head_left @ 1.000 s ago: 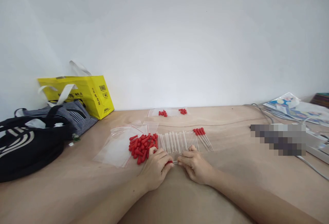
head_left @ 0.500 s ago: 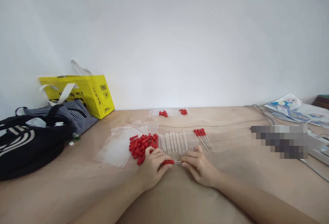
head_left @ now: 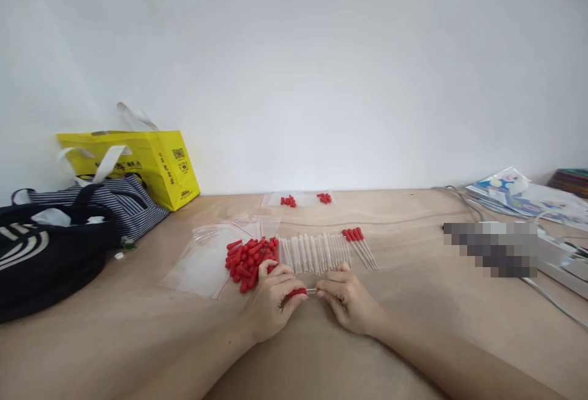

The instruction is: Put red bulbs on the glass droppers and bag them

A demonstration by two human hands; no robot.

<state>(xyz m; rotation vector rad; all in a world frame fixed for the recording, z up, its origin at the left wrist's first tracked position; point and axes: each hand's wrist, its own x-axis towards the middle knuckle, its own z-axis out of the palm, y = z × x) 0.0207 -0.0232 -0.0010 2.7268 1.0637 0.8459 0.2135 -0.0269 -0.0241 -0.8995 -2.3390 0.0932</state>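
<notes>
Between thumb and fingers, my left hand grips a red rubber dropper bulb. A clear dropper tube runs from the bulb's mouth into the pinched fingers of my right hand; how deep it sits in the bulb is hidden. Just beyond my left hand lies a heap of loose red bulbs. A row of clear tubes lies side by side in front of both hands. At the row's right end rest several droppers with red bulbs on them.
Clear zip bags lie left of the heap. Farther back is another bag with red bulbs and tubes. A yellow bag, a striped bag and a black bag stand left. A power strip, cables and papers are right.
The view has shifted slightly. My hands are a little closer together, and less of the bulb and tube shows between them. Both hands keep their hold.
</notes>
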